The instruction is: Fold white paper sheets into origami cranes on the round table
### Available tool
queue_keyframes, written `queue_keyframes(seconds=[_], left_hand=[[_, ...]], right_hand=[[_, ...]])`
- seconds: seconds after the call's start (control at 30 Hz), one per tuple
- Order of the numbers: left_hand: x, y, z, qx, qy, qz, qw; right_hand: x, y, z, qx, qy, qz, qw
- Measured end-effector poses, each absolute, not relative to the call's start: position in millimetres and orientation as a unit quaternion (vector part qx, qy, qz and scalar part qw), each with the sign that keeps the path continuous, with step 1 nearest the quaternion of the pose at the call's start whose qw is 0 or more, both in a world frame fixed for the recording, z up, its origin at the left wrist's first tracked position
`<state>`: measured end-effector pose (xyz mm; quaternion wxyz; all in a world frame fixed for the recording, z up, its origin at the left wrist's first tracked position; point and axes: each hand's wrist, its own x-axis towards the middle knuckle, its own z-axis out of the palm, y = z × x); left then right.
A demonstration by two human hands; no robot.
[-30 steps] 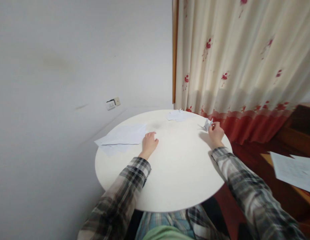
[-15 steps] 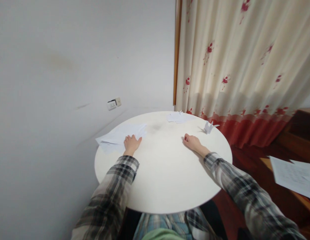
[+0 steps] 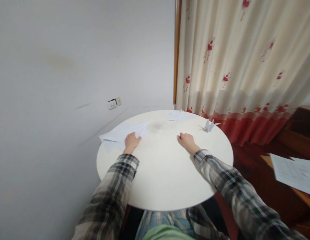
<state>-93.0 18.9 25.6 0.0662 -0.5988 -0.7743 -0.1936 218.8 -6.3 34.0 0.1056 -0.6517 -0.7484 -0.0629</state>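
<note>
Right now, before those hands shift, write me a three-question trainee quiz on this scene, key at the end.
1. True or false: the left grip rests on the white sheets.
2. Choose one. Beyond the right grip, near the right edge of the table, stands:
a) a cup
b) a paper bird
c) a pair of scissors
3. Fill in the colour: the band along the bottom of the curtain is ___.

Key: 1. True. 2. b. 3. Red.
</note>
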Motion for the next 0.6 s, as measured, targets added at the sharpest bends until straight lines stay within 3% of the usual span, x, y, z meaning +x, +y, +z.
queue_keyframes(seconds=[0.2,0.33,0.47,0.6], left_hand=[[-93.2,13.8,31.1,-0.564,-0.789,-0.237,0.046],[-85.2,8.3,39.2,-0.536,-0.759,-0.341,0.143],[-53.4,-0.3,47.1,-0.694,-0.608,-0.37,0.111],[-13.5,-14.0,42.9,-0.857,-0.441,-0.251,-0.093]], right_hand=[[216.8,-8.7,34.3,-0.658,-0.744,-0.055,0.104],[219.5,-2.9,30.2,-0.66,-0.738,-0.036,0.139],[224.5,15.1,21.7,-0.642,-0.711,0.084,0.274],[224.1,33.4,12.1,-0.603,-0.592,0.227,0.484]])
